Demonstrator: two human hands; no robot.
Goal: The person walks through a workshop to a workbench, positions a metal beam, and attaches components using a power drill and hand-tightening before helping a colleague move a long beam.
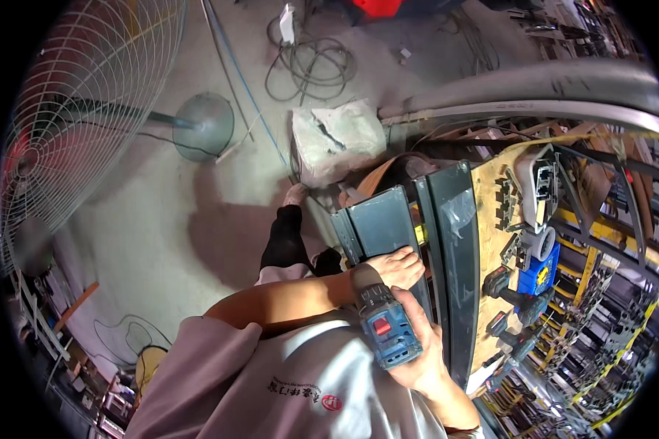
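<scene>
My right hand (pixel 422 356) is wrapped round a blue cordless drill (pixel 393 338) with a red button on its battery end, close in front of my body. The drill's dark front end meets my left wrist in the picture; its tip is hidden. My left hand (pixel 398 268) rests over a dark grey metal profile (pixel 382 219), its fingers bent at the right-hand edge. Beside that piece runs a longer dark profile (pixel 454 249) with clear film partly stuck to it.
Along the right, a plywood board (pixel 488 175) carries metal fittings, a tape roll (pixel 542 241), a blue box (pixel 540 269) and more cordless drills (pixel 516 296). A large caged fan (pixel 88 110) stands left. A white sack (pixel 338 139) and coiled cable (pixel 311 69) lie on the floor.
</scene>
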